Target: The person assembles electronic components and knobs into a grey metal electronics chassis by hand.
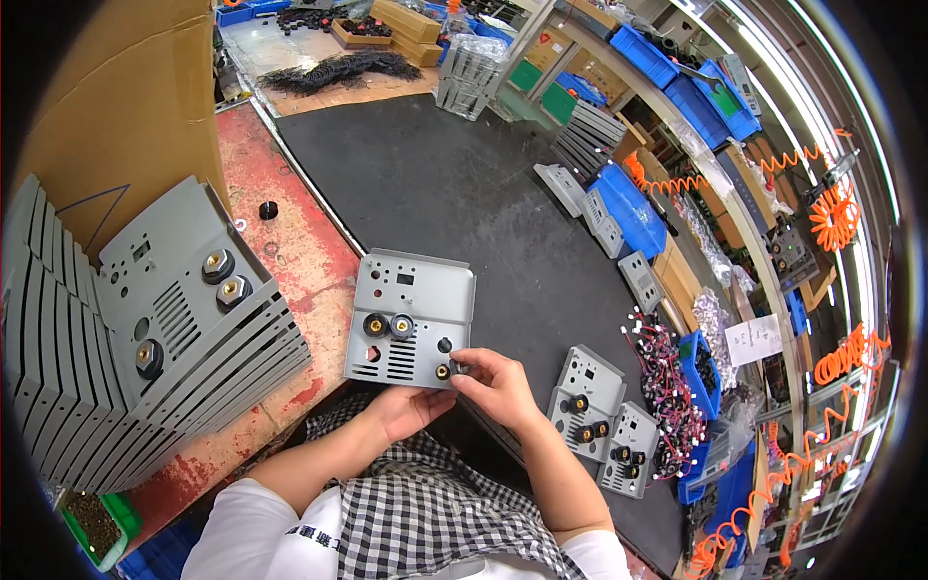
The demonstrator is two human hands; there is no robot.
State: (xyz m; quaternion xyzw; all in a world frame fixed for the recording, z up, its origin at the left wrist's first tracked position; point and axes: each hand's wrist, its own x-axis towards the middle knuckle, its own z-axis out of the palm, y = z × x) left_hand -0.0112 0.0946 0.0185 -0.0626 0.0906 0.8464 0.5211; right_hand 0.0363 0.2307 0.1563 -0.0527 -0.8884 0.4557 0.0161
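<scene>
A grey sheet-metal panel [420,290] with slots and round holes lies in front of me, its lower edge over the bench edge. Two black round sockets [389,327] with brass centres are fitted in its middle. A third black socket [443,371] sits at its lower right corner. My right hand [498,385] pinches this socket's side between thumb and fingers. From below, my left hand [411,411] holds the panel's lower edge, with some fingertips hidden behind the metal.
Stacked grey panels [174,319] stand at the left against cardboard [126,116]. A loose black part [268,210] lies on the red worn bench. More panels [585,387] with sockets, bundled wires [667,406] and blue bins [628,208] line the right. Orange coiled hoses [833,217] hang there.
</scene>
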